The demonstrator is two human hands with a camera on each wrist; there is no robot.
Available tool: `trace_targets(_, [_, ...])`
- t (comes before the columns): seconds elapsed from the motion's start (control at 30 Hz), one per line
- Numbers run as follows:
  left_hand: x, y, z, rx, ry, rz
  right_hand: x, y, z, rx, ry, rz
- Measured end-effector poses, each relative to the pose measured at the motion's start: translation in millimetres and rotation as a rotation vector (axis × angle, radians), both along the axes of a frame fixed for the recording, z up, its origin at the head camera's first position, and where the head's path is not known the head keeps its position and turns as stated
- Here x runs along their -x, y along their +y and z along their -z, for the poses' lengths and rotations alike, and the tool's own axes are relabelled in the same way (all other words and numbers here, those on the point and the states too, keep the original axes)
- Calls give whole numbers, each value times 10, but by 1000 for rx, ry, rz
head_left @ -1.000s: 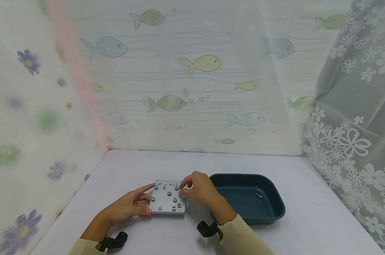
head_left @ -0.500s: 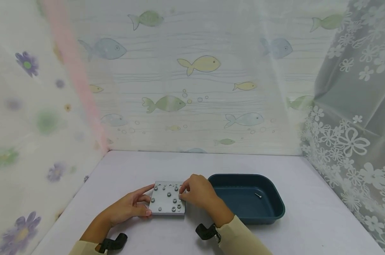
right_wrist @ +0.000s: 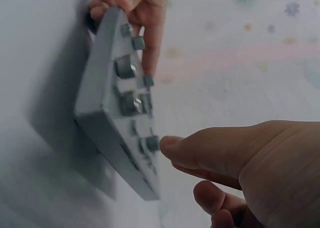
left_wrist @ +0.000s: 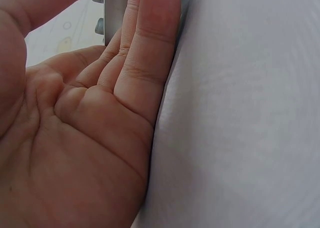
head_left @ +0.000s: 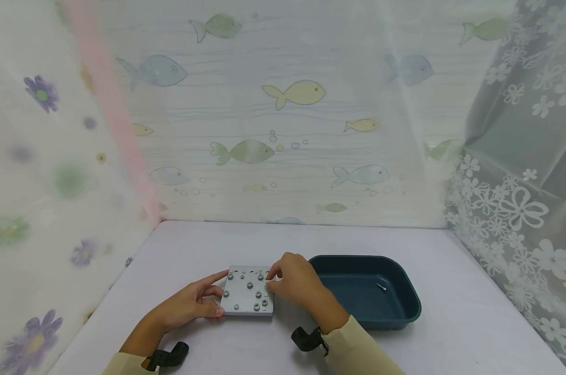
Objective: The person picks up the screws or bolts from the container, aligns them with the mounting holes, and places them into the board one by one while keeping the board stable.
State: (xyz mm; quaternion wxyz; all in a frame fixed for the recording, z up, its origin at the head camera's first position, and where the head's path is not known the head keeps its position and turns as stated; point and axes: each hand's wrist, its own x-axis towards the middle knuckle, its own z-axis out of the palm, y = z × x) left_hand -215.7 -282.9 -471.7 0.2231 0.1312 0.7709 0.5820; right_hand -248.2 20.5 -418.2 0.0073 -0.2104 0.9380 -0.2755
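A silver metal plate (head_left: 238, 295) with several socket-head screws (head_left: 249, 285) standing in its face lies on the white table. My left hand (head_left: 189, 303) grips its left side, thumb at the near corner and index finger at the far one. In the left wrist view, only a strip of the plate (left_wrist: 114, 13) shows past the fingers. At the plate's right edge, my right hand (head_left: 298, 281) pinches a small screw. The right wrist view has the thumb tip against that screw's head (right_wrist: 152, 143), the index finger mostly hidden behind the thumb.
Just right of the right hand stands a dark blue tray (head_left: 395, 324), partly behind the forearm, with one loose screw (head_left: 381, 287) inside. Patterned curtains (head_left: 292, 156) hang behind the table and along both sides.
The right fingers shift slightly at the screw by the plate's right edge. The left hand and the plate stay in place.
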Motion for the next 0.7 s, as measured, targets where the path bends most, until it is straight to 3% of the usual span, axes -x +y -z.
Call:
trace_targets(0.27, [-12, 10, -17, 11, 1, 3, 28, 269, -215, -3, 10, -4])
trace_targets(0.7, [-3, 9, -13, 1, -5, 3, 97, 843, -391, 47, -53, 55])
